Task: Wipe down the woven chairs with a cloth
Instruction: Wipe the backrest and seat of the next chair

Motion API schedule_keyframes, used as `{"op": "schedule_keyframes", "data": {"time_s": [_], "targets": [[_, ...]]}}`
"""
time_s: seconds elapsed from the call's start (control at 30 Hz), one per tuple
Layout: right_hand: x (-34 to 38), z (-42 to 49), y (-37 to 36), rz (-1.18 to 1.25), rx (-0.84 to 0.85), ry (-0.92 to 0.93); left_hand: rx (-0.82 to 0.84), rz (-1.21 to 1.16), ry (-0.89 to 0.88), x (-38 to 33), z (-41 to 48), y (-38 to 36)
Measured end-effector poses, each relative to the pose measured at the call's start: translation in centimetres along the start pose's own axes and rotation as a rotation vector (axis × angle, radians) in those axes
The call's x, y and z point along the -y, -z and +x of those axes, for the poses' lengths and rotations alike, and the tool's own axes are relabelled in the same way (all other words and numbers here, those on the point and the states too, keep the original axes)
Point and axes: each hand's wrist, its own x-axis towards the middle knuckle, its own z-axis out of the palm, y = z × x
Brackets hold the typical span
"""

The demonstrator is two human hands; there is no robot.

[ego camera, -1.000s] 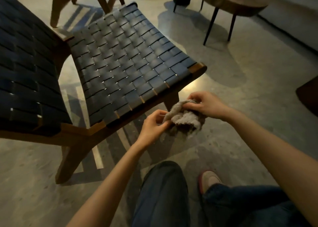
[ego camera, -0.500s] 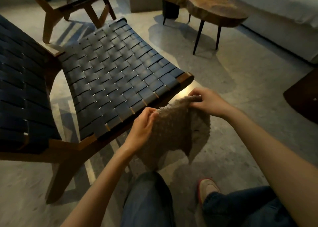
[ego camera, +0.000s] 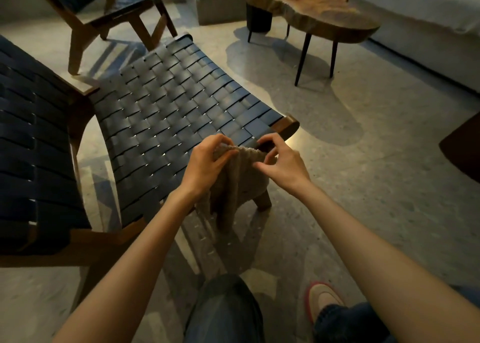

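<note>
No readable text, labels, brands, numbers or signs anywhere.

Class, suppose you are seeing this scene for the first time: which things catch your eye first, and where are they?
At centre, the left hand and right hand hold a grey cloth hanging at the front edge of the dark woven chair. Behind, at upper right, stands a slab-topped wooden table.
</note>
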Motion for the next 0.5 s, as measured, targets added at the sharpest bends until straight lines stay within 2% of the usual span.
{"op": "schedule_keyframes", "data": {"time_s": [0.1, 0.23, 0.4, 0.5], "targets": [[0.9, 0.2, -0.8, -0.118, -0.055, 0.045, 0.008, -0.037, 0.000, 0.3, 0.1, 0.6], [2.4, 0.2, 0.1, -0.143, -0.080, 0.020, -0.011, -0.034, -0.010, 0.4, 0.1, 2.0], [6.9, 4.5, 3.8, -0.218, -0.190, 0.204, -0.027, 0.220, -0.166, 0.8, 1.9, 6.3], [8.7, 7.9, 5.2, -0.301, -0.196, 0.247, -0.099, 0.301, -0.129, 1.4, 3.6, 8.9]]}}
